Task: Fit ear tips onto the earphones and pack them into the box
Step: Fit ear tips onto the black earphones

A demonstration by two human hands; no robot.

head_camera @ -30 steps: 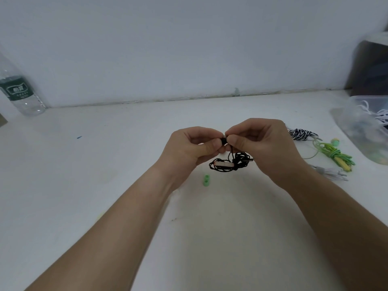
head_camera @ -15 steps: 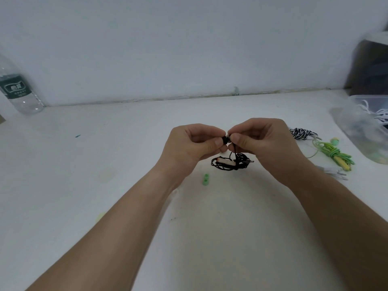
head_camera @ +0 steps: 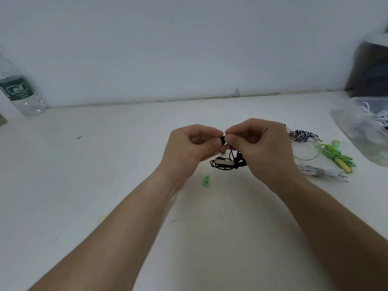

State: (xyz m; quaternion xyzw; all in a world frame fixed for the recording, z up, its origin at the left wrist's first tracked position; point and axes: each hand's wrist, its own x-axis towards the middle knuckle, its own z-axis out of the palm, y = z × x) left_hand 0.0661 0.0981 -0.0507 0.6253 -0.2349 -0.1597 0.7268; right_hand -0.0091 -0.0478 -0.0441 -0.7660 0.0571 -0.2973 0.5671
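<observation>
My left hand [head_camera: 192, 147] and my right hand [head_camera: 261, 143] meet above the middle of the white table. Between their fingertips sits a small black ear tip [head_camera: 223, 140] on an earbud; my left thumb and finger pinch the tip, my right fingers pinch the earbud. The black earphone cable [head_camera: 227, 163], bundled with a pale remote, hangs below my right hand. A pair of green ear tips [head_camera: 206, 181] lies on the table just under my left wrist. The clear plastic box [head_camera: 365, 131] stands at the right edge with white cables inside.
Right of my hands lie a black-and-white braided earphone bundle [head_camera: 302, 135], a green-yellow bundle [head_camera: 336, 157] and a grey-white bundle [head_camera: 321, 172]. A water bottle [head_camera: 20, 93] stands at the far left by the wall. A dark object [head_camera: 369, 70] sits behind the box.
Both hands stay pinched together; they have shifted very slightly, and the cable bundle hangs a little differently.
</observation>
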